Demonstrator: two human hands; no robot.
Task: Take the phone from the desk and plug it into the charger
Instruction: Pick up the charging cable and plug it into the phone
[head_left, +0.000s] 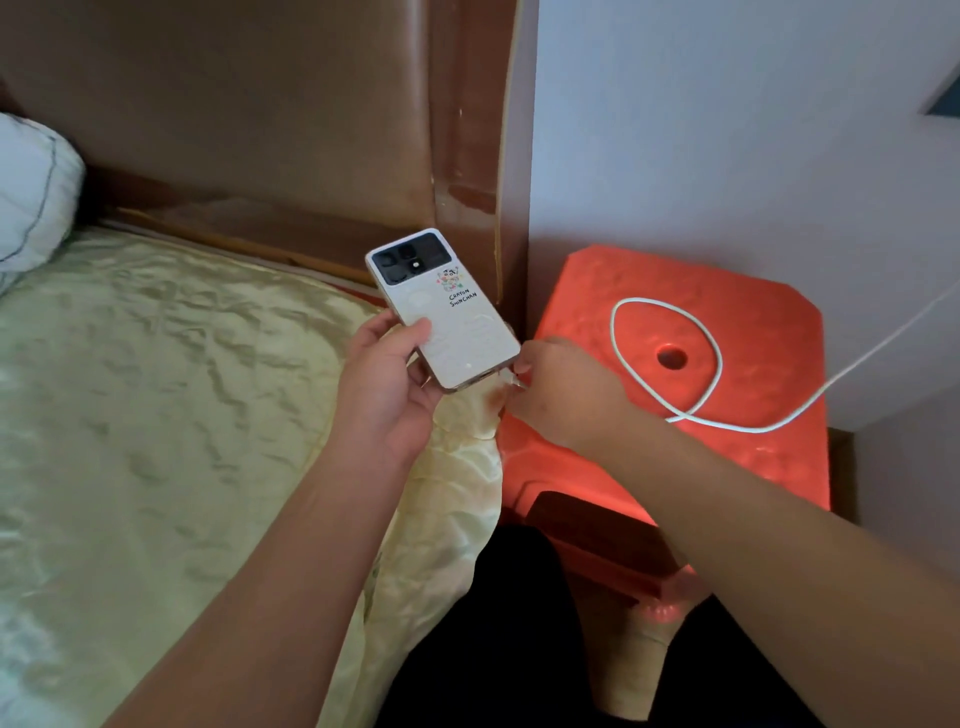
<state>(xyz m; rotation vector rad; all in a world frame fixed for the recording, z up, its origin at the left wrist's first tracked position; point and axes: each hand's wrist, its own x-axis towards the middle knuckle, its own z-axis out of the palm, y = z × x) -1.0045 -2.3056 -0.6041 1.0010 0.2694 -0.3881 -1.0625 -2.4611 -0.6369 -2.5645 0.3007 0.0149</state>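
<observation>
The plug itself is hiding inside the right hand (558, 387), whose fingertips are pinching together right at the phone's (441, 306) lower edge; whether the plug is seated in the port is impossible to tell. The cable's (670, 332) far end is running out of frame at the right, so no charger brick is showing. The left hand (387, 387) is gripping the phone's lower half, thumb lying across its back, fingers wrapping underneath out of sight. The phone is floating over the bed's (156, 389) corner, back side up, a glossy white slab with a black camera block and a small sticker. Its long axis is running diagonally, camera end pointing up-left, port end down-right toward the stool (727, 291). The thin white cable is looping on the stool's dimpled orange plastic top. The bedcover is crinkling, satiny and pale.
</observation>
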